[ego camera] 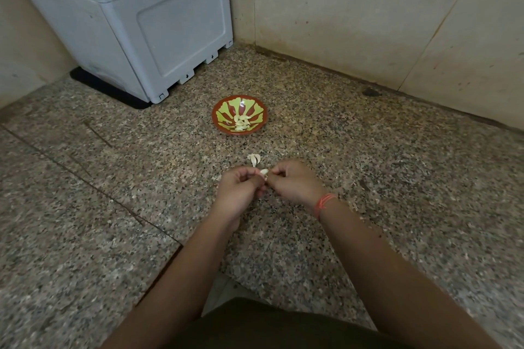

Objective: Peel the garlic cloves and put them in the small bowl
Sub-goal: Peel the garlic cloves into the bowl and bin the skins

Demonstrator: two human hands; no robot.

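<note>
A small red bowl (218,119) with a green leaf pattern sits on the speckled granite counter and holds several peeled garlic cloves (242,123). Nearer to me, a small cluster of unpeeled cloves (254,159) lies on the counter. Just below that cluster, my left hand (241,190) and my right hand (295,183) meet, and both pinch one pale garlic clove (264,172) between their fingertips. A red thread is tied round my right wrist.
A grey plastic appliance (136,22) on a black base stands at the back left corner. Beige tiled walls (368,14) close off the counter behind and to the right. Small flecks of garlic skin lie on the granite (397,178) near my right forearm.
</note>
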